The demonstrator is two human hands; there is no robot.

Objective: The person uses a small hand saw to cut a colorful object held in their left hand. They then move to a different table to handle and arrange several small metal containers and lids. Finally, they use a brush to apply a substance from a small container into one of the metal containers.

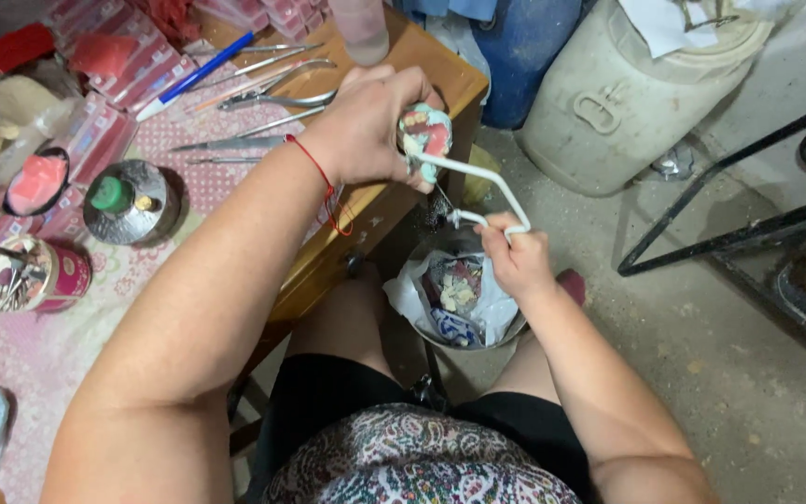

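My left hand (366, 126) grips a small lump coloured pale green, red and white (425, 133) against the corner of the wooden table (440, 70). A red thread is tied round that wrist. My right hand (513, 257) is closed on the handle end of a white-framed hand saw (482, 182), whose frame arches from the lump down to that hand. Both hands are over a metal bucket (459, 294) lined with a plastic bag and holding scraps, which stands on the floor between my knees.
On the table lie pliers and thin metal tools (272, 93), a blue pen (193, 77), a round metal burner with a green cap (128, 201), a red tin of tools (34, 275) and red boxes. A white plastic drum (636, 84), a blue barrel and a black metal frame (748, 224) stand on the concrete floor.
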